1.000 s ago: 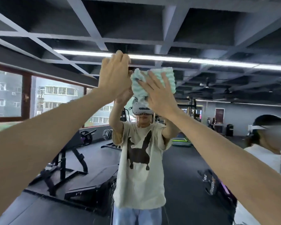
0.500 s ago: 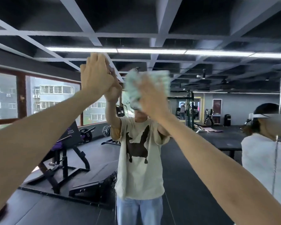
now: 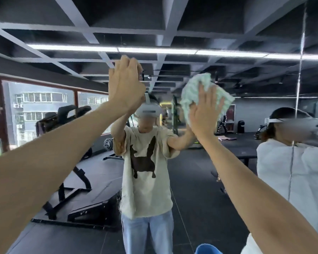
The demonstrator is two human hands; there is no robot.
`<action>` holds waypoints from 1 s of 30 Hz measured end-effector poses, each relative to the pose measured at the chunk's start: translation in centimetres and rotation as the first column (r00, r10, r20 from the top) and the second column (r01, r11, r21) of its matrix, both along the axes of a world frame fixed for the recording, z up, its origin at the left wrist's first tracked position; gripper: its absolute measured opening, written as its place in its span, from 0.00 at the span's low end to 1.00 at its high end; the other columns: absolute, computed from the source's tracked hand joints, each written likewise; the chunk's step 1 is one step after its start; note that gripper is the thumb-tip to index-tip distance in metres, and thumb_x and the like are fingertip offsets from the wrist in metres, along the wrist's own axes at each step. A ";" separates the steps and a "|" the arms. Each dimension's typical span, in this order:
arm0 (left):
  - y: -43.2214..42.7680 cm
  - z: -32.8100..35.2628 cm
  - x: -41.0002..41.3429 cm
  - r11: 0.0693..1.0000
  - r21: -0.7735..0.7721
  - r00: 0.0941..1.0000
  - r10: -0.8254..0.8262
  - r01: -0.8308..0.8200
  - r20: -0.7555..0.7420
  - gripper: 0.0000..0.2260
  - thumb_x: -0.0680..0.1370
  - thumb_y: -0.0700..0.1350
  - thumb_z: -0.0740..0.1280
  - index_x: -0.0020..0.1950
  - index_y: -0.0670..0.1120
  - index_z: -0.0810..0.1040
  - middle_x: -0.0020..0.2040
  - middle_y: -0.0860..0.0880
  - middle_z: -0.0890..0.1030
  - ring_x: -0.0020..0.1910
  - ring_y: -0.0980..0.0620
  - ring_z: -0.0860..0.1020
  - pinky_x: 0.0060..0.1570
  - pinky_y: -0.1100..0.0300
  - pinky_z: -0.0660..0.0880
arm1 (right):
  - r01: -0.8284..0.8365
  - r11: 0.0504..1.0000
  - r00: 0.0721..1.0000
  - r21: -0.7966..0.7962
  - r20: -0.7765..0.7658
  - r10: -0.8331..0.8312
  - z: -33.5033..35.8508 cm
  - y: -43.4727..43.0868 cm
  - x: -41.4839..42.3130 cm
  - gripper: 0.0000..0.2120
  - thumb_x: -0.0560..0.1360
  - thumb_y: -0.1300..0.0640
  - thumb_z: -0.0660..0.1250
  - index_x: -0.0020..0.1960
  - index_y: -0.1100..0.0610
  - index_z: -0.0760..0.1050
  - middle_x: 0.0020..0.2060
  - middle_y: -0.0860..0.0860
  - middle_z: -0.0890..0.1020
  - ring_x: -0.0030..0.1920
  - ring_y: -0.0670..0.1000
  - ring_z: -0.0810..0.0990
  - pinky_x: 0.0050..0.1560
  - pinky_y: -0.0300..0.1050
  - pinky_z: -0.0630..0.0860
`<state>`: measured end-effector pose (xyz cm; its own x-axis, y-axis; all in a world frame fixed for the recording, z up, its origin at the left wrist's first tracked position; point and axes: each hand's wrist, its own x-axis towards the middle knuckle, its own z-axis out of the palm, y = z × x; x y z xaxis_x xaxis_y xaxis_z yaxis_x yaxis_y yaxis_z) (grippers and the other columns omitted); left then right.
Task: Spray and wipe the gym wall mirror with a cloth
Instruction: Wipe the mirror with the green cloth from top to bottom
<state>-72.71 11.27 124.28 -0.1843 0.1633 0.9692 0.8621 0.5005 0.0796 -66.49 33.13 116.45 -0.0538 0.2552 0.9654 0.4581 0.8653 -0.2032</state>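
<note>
Cloth (image 3: 191, 92) slid right of centre, right hand (image 3: 205, 114) pressing it flat-fingered on mirror (image 3: 191, 180), left hand (image 3: 125, 88) flat too; overlap passes w/ even pressure imo.

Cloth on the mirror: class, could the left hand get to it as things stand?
Probably yes: the left hand lies open against the mirror beside the cloth, with nothing between them.

The right hand (image 3: 204, 114) has slid the cloth (image 3: 189, 94) rightward across the mirror (image 3: 191, 180), away from the left hand (image 3: 126, 85).
</note>
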 end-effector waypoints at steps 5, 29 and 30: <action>2.2 -0.4 1.3 0.998 -0.065 0.995 0.012 -0.019 -0.101 0.13 0.72 0.35 0.62 0.55 0.43 0.72 0.56 0.45 0.71 0.57 0.47 0.68 0.56 0.57 0.61 | -0.012 0.972 0.987 -0.235 -0.159 -0.027 0.3 -0.3 0.8 0.29 0.80 0.49 0.48 0.78 0.52 0.46 0.77 0.54 0.49 0.77 0.57 0.46 0.73 0.66 0.43; 17.8 -2.1 7.9 0.995 -0.094 0.990 0.028 -0.041 -0.139 0.15 0.68 0.36 0.62 0.54 0.44 0.73 0.56 0.45 0.72 0.57 0.45 0.68 0.55 0.54 0.62 | -0.022 0.903 0.983 -0.429 -0.175 -0.058 3.7 13.2 10.1 0.27 0.82 0.47 0.44 0.78 0.52 0.41 0.78 0.56 0.45 0.77 0.58 0.41 0.73 0.66 0.43; 18.5 -2.0 8.3 0.996 -0.086 0.991 0.021 -0.032 -0.133 0.15 0.69 0.36 0.62 0.54 0.44 0.73 0.55 0.45 0.72 0.56 0.45 0.68 0.55 0.54 0.61 | 0.013 0.951 0.995 -0.310 -0.087 -0.042 3.5 13.7 10.4 0.28 0.82 0.47 0.46 0.78 0.52 0.41 0.78 0.56 0.45 0.77 0.58 0.41 0.73 0.66 0.42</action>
<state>-64.41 29.75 122.27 -0.0615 0.2457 0.9674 0.8484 0.5234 -0.0790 -56.13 46.81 119.91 0.0420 0.5420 0.8393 0.4482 0.7406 -0.5007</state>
